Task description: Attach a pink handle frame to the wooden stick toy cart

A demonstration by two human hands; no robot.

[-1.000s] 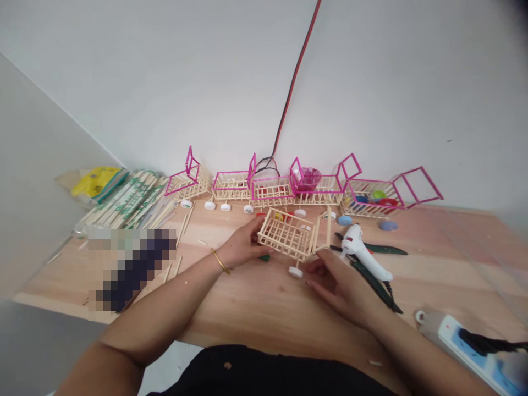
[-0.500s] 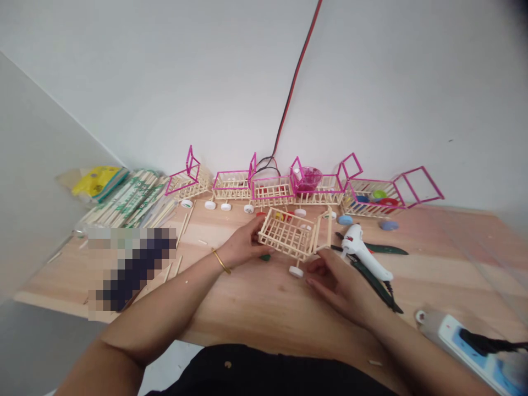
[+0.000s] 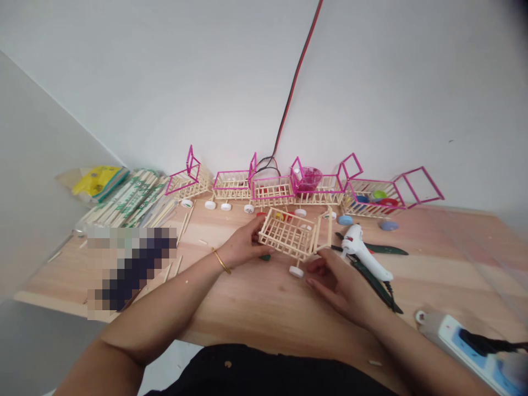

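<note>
stick-lattice cart (image 3: 286, 235) is being gripped at its left end by left hand (image 3: 243, 246) | slatted right end is being pinched by right hand (image 3: 336, 278) | smooth wooden worktop (image 3: 256, 297)

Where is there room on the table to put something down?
Bare wood shows between the two forearms, below the stick basket, and at the far right beyond the glue gun. The back edge is crowded with pink-trimmed carts; stick bundles fill the left corner.

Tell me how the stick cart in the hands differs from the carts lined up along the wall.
The held cart is bare pale wood; the wall carts carry pink rims and pink handle frames. The held cart sits tilted between left hand and right hand; the wall carts stand level. Both are slatted stick baskets.
</note>
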